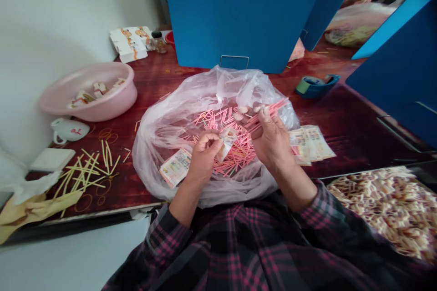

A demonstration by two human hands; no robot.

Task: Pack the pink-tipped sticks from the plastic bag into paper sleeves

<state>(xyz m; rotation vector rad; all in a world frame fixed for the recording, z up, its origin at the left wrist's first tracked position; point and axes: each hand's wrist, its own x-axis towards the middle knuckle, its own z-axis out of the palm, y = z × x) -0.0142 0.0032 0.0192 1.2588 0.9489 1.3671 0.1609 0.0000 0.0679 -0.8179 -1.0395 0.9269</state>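
Observation:
A bundle of thin pink sticks [280, 105] lies in my right hand [271, 138], gripped between thumb and fingers. My left hand [206, 154] pinches a small printed paper piece [226, 141], partly hidden by the fingers. Both hands hover above a clear plastic bag [153, 127] spread wide, and many loose pink sticks [235, 159] are heaped inside it. A stack of printed paper slips [176, 167] rests on the bag's left side, next to my left wrist. More printed slips [312, 143] lie to the right of my right hand.
On the left are a pink basin [126, 93] with small bundles, a white mug [70, 130], scattered yellowish sticks [87, 168] and rubber bands. A blue partition [239, 13] rises behind the bag. Right stand a tape dispenser [317, 87] and a container of pale folded pieces [389, 209].

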